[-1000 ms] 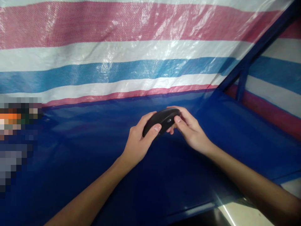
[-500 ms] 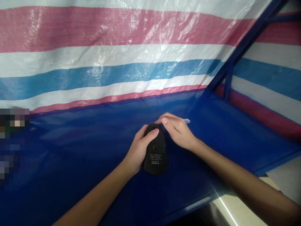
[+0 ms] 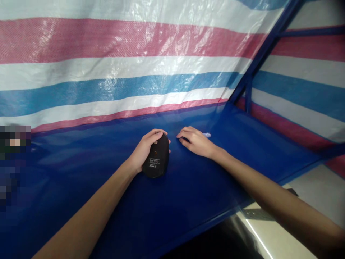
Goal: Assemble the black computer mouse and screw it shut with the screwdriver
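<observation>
A black computer mouse [image 3: 157, 162] is held underside up, its label and sensor showing. My left hand [image 3: 144, 147] is closed around its left side, thumb across the top end and fingertips showing at the far edge. To the right, my right hand [image 3: 195, 140] rests low over the blue tabletop, fingers curled and pinching a small dark object [image 3: 184, 139] that is mostly hidden. A clear, shiny rod end [image 3: 206, 135] pokes out behind that hand. Whether it belongs to the dark object, I cannot tell.
The blue tabletop [image 3: 121, 216] runs beneath both hands. Behind it hangs a striped tarp [image 3: 121, 39] in red, white and blue. A blue metal frame [image 3: 248, 93] stands at the right. A pixelated patch [image 3: 13, 144] covers something at the left edge.
My left hand has moved left with the mouse, away from my right hand. My right hand has come down slightly apart from it, and a dark object now shows at its fingertips.
</observation>
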Tool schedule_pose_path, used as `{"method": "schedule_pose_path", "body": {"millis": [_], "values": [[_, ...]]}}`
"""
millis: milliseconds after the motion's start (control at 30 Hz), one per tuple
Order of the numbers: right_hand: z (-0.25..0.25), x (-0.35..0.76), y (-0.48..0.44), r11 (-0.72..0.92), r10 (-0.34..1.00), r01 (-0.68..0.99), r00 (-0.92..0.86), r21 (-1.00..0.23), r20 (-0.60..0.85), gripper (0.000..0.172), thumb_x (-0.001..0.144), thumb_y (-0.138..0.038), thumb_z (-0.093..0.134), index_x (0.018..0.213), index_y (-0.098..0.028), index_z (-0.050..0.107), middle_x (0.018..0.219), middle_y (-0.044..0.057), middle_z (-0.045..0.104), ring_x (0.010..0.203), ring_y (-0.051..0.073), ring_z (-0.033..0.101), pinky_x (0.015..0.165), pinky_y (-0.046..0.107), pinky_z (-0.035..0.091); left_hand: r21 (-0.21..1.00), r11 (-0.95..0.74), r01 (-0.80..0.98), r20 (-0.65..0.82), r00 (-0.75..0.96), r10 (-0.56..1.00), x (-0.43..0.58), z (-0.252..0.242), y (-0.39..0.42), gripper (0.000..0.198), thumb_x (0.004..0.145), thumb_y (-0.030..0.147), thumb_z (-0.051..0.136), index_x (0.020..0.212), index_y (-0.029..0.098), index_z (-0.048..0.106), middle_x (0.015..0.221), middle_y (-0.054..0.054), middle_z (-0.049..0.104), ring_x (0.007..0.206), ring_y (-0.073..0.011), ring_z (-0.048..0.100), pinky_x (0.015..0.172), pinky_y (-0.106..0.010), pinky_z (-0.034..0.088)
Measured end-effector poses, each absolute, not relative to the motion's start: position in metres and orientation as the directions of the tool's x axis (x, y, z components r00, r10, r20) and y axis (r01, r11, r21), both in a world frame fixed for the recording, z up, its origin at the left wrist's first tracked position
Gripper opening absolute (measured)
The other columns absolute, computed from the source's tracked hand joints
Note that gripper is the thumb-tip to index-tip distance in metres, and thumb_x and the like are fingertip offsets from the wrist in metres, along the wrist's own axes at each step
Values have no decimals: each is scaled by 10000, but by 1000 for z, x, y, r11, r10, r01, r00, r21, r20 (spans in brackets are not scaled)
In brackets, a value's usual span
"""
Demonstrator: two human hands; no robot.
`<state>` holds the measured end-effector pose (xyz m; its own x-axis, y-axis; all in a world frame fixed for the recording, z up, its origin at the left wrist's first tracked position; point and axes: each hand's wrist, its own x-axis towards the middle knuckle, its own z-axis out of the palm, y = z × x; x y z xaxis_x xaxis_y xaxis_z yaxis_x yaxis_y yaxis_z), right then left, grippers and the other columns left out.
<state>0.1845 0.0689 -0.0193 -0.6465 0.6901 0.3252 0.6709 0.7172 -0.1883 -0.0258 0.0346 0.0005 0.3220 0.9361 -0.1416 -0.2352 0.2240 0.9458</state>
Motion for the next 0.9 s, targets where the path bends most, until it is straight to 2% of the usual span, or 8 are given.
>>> {"method": "schedule_pose_path", "body": {"millis": [200,333,433,567,733,900], "values": [[-16,183,65,727,680,664,-655,-178,330,175,887,-137,449,863,-148,622,850,71,611,786,170,563,740,289,431,944,253,-211,-136,451,882,-19,-3,30,242,757,294,538,973,183,539,804,-38,672,598,-200,669,510,-266,495],[-8,181,59,725,685,618,-603,-305,408,148,900,-168,463,861,-154,605,810,37,600,723,133,566,672,245,429,950,244,-193,-135,448,884,-17,-4,27,252,723,227,503,972,188,517,832,-36,674,621,-199,663,534,-273,484],[-1,182,55,745,664,551,-558,-377,498,151,913,-207,472,864,-151,604,793,32,612,707,121,575,664,234,440,955,242,-172,-153,414,897,-16,-5,27,249,708,214,522,957,191,531,882,-31,670,670,-184,652,564,-262,467],[4,183,48,809,582,484,-586,-333,563,191,934,-207,437,957,-149,617,874,62,646,803,144,608,729,260,468,971,215,-108,-156,396,905,-15,-7,29,280,717,250,592,985,170,603,845,-21,659,694,-146,612,611,-235,424],[4,178,41,839,542,466,-667,-281,512,259,940,-185,408,1019,-134,649,932,96,635,845,165,617,729,278,487,978,203,-43,-170,394,903,-14,-5,29,208,698,252,649,873,143,675,759,4,644,624,-87,534,575,-199,350],[6,176,43,826,562,414,-654,-383,507,209,903,-181,490,939,-141,692,890,77,631,792,142,622,709,260,488,971,232,-53,-191,409,892,-13,-4,28,229,686,230,638,895,155,691,727,15,638,604,-87,517,561,-203,331]]}}
